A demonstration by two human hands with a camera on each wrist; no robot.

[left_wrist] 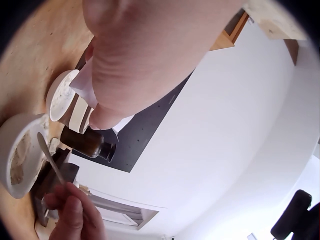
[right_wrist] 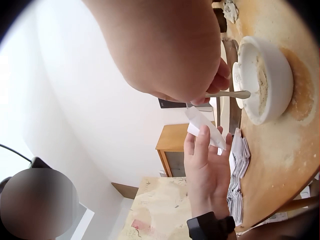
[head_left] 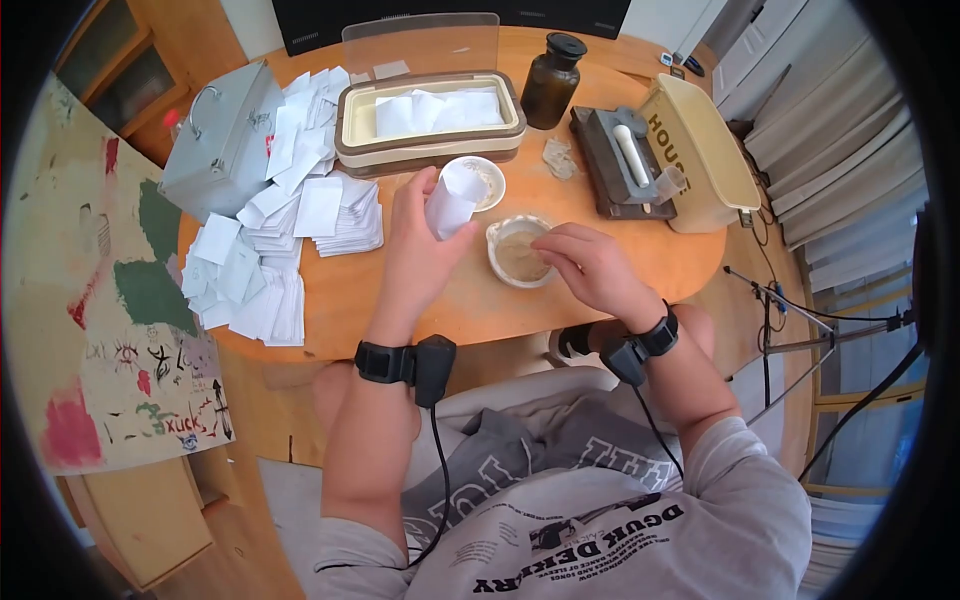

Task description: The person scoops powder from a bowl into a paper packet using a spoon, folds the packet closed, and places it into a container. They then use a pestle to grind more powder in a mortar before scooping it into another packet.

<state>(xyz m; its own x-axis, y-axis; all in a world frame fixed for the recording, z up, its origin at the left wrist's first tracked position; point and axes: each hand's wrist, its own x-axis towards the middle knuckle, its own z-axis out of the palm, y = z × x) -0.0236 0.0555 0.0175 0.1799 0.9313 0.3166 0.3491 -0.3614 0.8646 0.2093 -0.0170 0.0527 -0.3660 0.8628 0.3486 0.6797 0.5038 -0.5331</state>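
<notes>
My left hand [head_left: 410, 235] holds a white paper packet [head_left: 455, 203] between thumb and fingers, its mouth spread open. In my right hand [head_left: 595, 268] a slim, small spoon [left_wrist: 51, 157] is pinched; its tip is over the thick white bowl [right_wrist: 283, 80]. Pale brownish powder [head_left: 520, 258] lies in that bowl. Just behind it, beside the packet, stands a smaller white bowl [left_wrist: 61, 95] with pale residue inside.
Stacks of white packets [head_left: 340, 215] spread along the table's left, before a grey metal box [head_left: 225, 140]. A cream-and-brown container [head_left: 430, 150] holding packets stands at the back, near a brown glass bottle [head_left: 550, 85]. Rightward are a white pestle [head_left: 630, 155] on a dark device and a cream tin [head_left: 700, 150].
</notes>
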